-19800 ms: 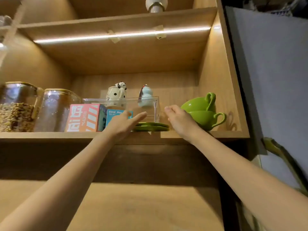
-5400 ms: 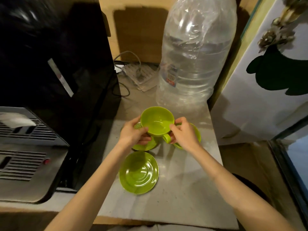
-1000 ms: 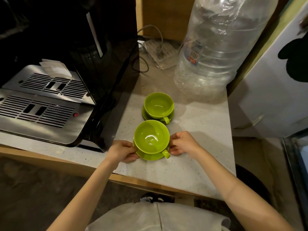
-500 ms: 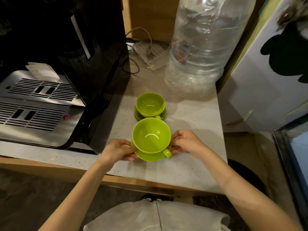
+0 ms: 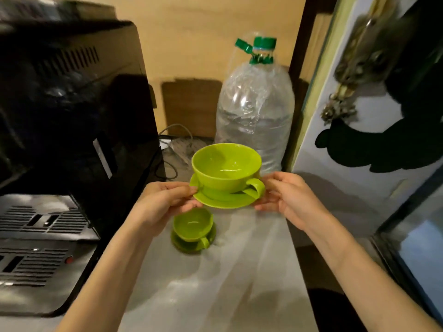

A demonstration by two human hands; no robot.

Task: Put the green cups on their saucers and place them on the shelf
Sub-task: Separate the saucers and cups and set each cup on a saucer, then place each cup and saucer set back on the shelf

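A green cup (image 5: 225, 168) stands upright on a green saucer (image 5: 224, 202), both lifted well above the counter. My left hand (image 5: 163, 200) pinches the saucer's left rim and my right hand (image 5: 285, 197) pinches its right rim, by the cup's handle. Below, a second green cup (image 5: 193, 225) sits on its own saucer (image 5: 189, 245) on the pale counter (image 5: 239, 271), partly hidden behind my left hand. The shelf is out of view.
A black coffee machine (image 5: 72, 116) with a metal drip grille (image 5: 40, 236) fills the left. A large clear water bottle (image 5: 255, 111) with a green cap stands at the back. Cables (image 5: 172, 140) lie behind it. A white panel (image 5: 359, 140) walls off the right.
Both hands have raised the near cup and saucer off the counter to chest height. The view has tilted up. The other cup and saucer stay on the counter.
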